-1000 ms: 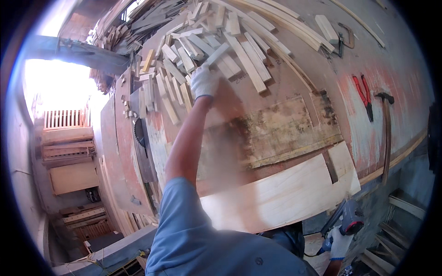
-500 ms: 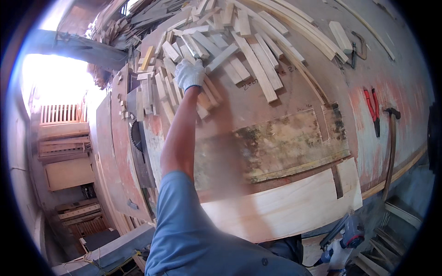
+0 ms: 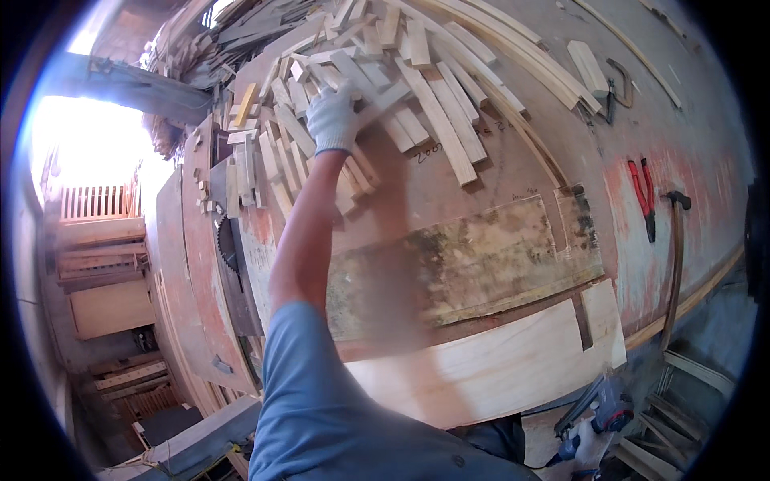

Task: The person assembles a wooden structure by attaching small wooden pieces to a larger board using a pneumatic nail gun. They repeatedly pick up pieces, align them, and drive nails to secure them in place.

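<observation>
My left hand (image 3: 330, 127), in a white knit glove, reaches into a heap of short pale wooden blocks (image 3: 437, 120). Its fingers are curled round a wooden block (image 3: 322, 74) at the near side of the heap; the fingertips and that block are partly blurred. Beside them, a small block (image 3: 298, 70) sits tilted on the others. Low at the right, my right hand (image 3: 588, 446), gloved too, is closed round the handle of a nail gun (image 3: 614, 405) with a dark body and a long magazine, off the table's near edge.
A stained board (image 3: 497, 248) and a pale plywood sheet (image 3: 481, 365) lie on the table. Red-handled pliers (image 3: 644, 192), a hammer (image 3: 674, 240) and a clamp (image 3: 624, 84) rest at the right. A toothed circular saw blade (image 3: 226, 244) stands up left of my arm.
My left hand has shifted slightly among the blocks, and a small block beside it now sits tilted. The whole view has slid a little left. My right hand still holds the nail gun.
</observation>
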The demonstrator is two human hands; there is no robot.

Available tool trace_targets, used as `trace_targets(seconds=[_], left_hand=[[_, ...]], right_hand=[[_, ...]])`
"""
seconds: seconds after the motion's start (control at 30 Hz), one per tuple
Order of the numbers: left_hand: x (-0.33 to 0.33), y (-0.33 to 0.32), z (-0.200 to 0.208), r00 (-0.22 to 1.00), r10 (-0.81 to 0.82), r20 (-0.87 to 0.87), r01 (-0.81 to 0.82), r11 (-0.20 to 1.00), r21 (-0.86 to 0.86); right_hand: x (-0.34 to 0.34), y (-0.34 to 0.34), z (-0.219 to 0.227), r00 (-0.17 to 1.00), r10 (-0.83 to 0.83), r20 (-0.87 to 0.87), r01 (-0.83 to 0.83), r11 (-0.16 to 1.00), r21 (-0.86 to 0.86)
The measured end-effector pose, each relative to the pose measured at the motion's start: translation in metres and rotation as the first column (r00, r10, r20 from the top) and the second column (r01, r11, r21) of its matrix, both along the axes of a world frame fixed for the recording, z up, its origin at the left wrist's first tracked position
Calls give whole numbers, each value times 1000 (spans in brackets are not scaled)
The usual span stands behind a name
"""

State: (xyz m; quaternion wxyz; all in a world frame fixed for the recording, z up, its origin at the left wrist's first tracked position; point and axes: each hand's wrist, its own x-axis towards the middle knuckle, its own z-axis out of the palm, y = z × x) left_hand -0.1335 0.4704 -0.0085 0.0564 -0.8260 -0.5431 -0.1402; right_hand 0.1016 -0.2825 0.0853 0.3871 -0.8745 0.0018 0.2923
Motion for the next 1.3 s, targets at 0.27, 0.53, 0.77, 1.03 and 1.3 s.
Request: trace_targets(seconds=[0.27, 0.53, 0.77, 1.03, 1.3], left_hand=[[-14, -164, 34, 561, 298, 772, 423, 699, -577], [3, -289, 31, 775, -72, 628, 536, 602, -592], [58, -378, -3, 779, 220, 587, 539, 244, -806], [70, -407, -11, 796, 235, 558, 522, 200, -829], [87, -413, 58, 644, 669, 371, 552, -71, -831]], right_hand=[[-6, 10, 18, 991, -73, -117, 73, 997, -3], [7, 16, 27, 996, 84, -8, -84, 995, -55], [16, 9, 22, 962, -33, -270, 27, 999, -26], [6, -25, -7, 980, 28, -199, -16, 998, 63], [-9, -63, -38, 918, 361, 162, -347, 932, -107]])
